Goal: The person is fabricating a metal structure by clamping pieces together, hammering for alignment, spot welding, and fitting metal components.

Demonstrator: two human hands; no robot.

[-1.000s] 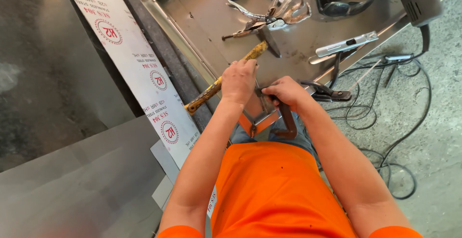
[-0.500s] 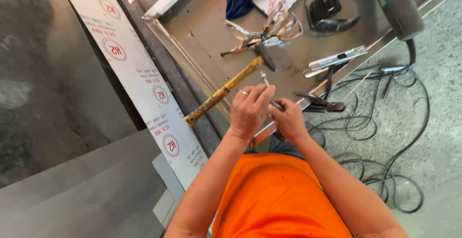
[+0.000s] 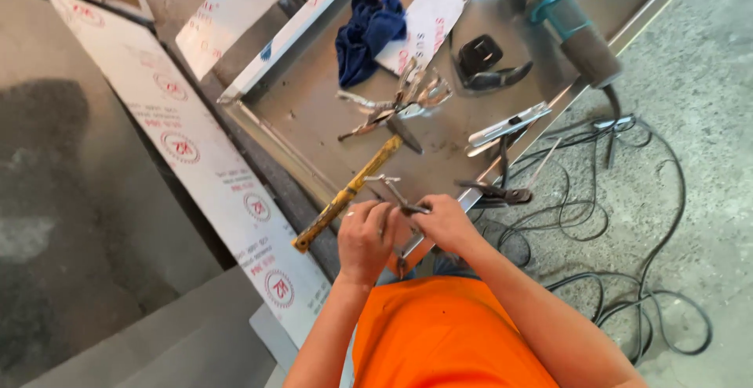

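Both hands meet over the near edge of the stainless steel tray (image 3: pixel 314 113). The left hand (image 3: pixel 365 239) and the right hand (image 3: pixel 447 223) each pinch a small metal clamp tool (image 3: pixel 396 196) between curled fingers, its thin arm rising toward the tray's middle. Just left of it lies a hammer (image 3: pixel 349 192) with a worn yellow handle, head pointing into the tray. Farther in sit locking pliers (image 3: pixel 400 102), a blue rag (image 3: pixel 369 35) and an angle grinder (image 3: pixel 569 31) (its cable trails onto the concrete floor beside the tray).
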